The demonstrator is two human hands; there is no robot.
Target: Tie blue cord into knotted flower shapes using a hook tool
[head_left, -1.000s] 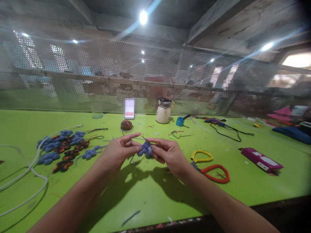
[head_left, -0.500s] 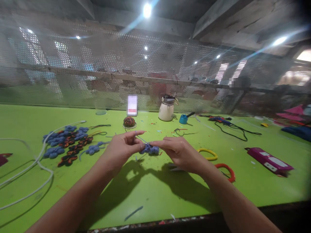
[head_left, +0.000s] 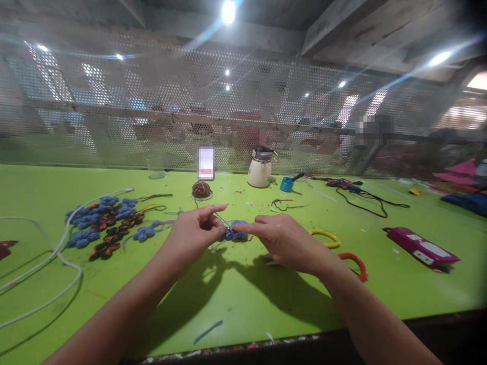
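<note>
Above green tabletop (head_left: 380, 296), blue yarnwork (head_left: 239, 235), screen (head_left: 182, 96) behind

At mid-frame we count two hands, one left hand (head_left: 192, 229) and one right hand (head_left: 289, 242), and one blue yarn piece (head_left: 239, 234) between them. Above them we find one yarn ball (head_left: 201, 189), one phone (head_left: 206, 162), one jug (head_left: 259, 173) and one blue pot (head_left: 286, 184); right of centre, two ring handles (head_left: 364, 268); at far right, one magenta case (head_left: 418, 247). The yarn flowers (head_left: 80, 238) at left overlap too much for us to count.

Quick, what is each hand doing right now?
Left hand: closed, pinching the blue yarn piece.
Right hand: index finger at that piece; grip cannot be told.
</note>
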